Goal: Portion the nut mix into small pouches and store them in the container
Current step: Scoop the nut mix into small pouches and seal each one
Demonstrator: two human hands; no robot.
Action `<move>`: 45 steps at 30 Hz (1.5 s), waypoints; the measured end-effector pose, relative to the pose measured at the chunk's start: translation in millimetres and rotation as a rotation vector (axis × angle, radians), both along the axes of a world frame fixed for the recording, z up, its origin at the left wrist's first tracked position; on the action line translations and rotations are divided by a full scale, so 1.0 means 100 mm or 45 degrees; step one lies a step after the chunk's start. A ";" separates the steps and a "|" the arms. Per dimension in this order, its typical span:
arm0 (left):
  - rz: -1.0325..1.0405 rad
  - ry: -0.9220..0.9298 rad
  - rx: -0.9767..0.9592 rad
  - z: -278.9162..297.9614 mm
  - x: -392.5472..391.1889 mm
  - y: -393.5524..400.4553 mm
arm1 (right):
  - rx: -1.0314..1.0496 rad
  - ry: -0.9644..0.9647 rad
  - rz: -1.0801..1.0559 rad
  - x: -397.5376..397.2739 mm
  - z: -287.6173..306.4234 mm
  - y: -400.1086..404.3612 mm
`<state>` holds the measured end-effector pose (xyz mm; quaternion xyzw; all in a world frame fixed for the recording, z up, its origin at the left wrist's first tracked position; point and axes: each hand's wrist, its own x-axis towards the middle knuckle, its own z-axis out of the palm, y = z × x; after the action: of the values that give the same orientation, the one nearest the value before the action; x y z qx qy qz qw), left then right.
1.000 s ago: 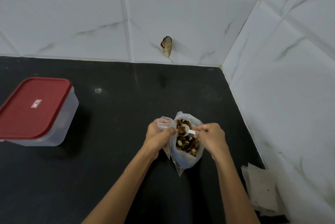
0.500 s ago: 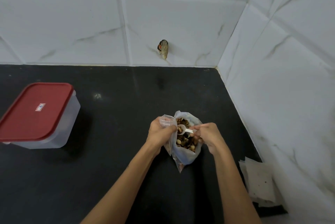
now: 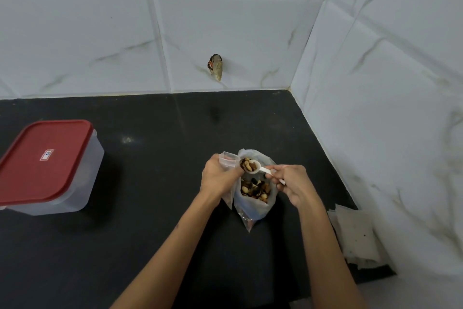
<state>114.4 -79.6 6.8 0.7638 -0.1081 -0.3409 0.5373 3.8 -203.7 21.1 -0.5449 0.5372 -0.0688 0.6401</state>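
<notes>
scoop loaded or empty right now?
Loaded: the white scoop in the right hand carries nuts heaped in its bowl, beside the small pouch the left hand holds.

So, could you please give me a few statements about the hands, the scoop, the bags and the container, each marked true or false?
1. The scoop carries nuts. True.
2. The right hand holds the scoop's handle. True.
3. The container has its lid off. False: the red lid is on it.
4. The left hand grips a small pouch. True.
5. The nut bag is empty. False: nuts lie in it.
6. The container stands right of the hands. False: it stands to the left.
</notes>
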 end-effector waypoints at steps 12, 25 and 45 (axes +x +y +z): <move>0.051 -0.634 -0.098 0.29 -0.13 -0.02 | -0.181 -0.186 -0.151 -0.12 0.46 0.06; -0.072 -0.534 -0.181 0.38 -0.21 -0.09 | -1.391 -0.058 0.271 -0.17 0.74 0.53; -0.017 -0.535 -0.334 0.24 -0.28 -0.01 | -1.647 -0.040 0.393 -0.21 0.60 0.68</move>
<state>85.9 -80.2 30.4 0.7410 -0.2656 -0.1613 0.5953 -16.8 -136.1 80.9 -0.8888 0.2940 -0.2929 0.1945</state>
